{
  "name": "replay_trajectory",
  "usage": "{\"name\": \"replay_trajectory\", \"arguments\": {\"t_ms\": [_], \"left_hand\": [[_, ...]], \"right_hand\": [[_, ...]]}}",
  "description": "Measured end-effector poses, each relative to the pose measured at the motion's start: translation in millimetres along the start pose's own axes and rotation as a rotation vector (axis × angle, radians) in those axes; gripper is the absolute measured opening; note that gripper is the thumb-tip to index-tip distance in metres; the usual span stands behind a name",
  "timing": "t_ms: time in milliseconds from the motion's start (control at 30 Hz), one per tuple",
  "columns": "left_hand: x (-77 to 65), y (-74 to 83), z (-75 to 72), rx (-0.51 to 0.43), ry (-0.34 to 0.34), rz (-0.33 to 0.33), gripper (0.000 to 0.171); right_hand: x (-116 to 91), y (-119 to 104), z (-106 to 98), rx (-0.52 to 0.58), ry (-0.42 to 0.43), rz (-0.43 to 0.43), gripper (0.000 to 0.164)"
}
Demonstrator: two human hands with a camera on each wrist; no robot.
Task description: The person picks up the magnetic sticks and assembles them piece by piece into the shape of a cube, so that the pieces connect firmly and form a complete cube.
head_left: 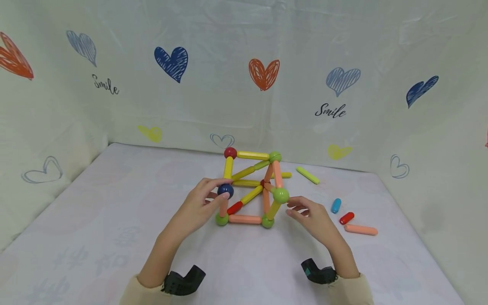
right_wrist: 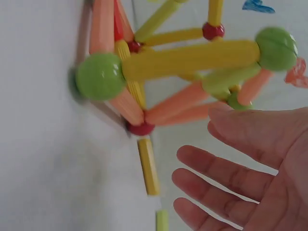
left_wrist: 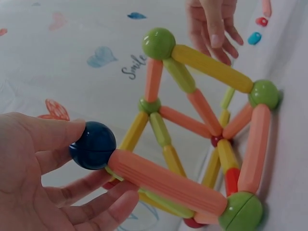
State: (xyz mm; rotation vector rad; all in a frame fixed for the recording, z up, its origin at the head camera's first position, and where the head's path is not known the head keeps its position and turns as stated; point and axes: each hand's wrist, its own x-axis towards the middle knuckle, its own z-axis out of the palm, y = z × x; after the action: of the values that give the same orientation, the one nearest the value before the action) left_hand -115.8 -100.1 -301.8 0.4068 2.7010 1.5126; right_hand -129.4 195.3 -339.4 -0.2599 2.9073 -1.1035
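A standing frame of coloured rods and balls is in the middle of the table; it has an orange rod [head_left: 245, 219] along its front bottom edge. My left hand [head_left: 196, 206] pinches the dark blue ball [head_left: 225, 191] at its upper front left corner. In the left wrist view, an orange rod [left_wrist: 168, 183] runs from that blue ball [left_wrist: 94, 146] to a green ball [left_wrist: 240, 211]. Just right of the frame's upper right green ball [head_left: 281, 195] is my right hand [head_left: 313, 218]. Its fingers are loosely bent and hold nothing, as the right wrist view shows.
Loose on the table [head_left: 396, 262] to the right lie a blue piece [head_left: 336, 206], a red piece [head_left: 347, 218] and an orange rod [head_left: 361, 230]. Behind the frame are a yellow-green rod [head_left: 308, 175] and a yellow rod [head_left: 286, 174]. A heart-printed cloth [head_left: 221, 97] hangs at the back.
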Motion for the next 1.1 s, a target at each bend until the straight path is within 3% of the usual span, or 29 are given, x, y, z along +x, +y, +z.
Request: {"name": "replay_trajectory", "arguments": {"t_ms": [167,267,400,500,667,733,900,1100], "left_hand": [[1.1,-1.9,0.5,-0.01,-0.002,0.003,0.038],[2.1,-3.9,0.8,-0.013,-0.007,0.007,0.037],[2.6,-6.1,0.5,-0.009,-0.01,0.017,0.038],[2.9,-6.9,-0.3,-0.007,-0.008,0.007,0.038],[3.0,-8.1,-2.3,-0.01,-0.014,-0.011,0.039],[3.2,-8.7,-2.9,-0.011,-0.016,-0.016,0.039],[3.8,-9.3,-3.9,-0.016,-0.017,-0.023,0.039],[3.1,-8.9,-4.0,-0.032,-0.024,-0.021,0.04]], "right_hand": [[-7.3,29.7,-32.7,-0.04,0.071,0.059,0.03],[-14.6,49.9,-50.9,-0.042,0.084,0.176,0.036],[-23.9,74.5,-70.7,-0.046,0.05,0.353,0.047],[-29.1,88.5,-81.6,-0.071,0.012,0.438,0.06],[-32.8,103.1,-89.1,-0.087,-0.07,0.529,0.085],[-32.6,107.5,-88.8,-0.096,-0.09,0.549,0.088],[-30.2,118.4,-83.8,-0.083,-0.103,0.589,0.083],[-29.4,128.6,-77.8,-0.073,-0.086,0.572,0.051]]}}
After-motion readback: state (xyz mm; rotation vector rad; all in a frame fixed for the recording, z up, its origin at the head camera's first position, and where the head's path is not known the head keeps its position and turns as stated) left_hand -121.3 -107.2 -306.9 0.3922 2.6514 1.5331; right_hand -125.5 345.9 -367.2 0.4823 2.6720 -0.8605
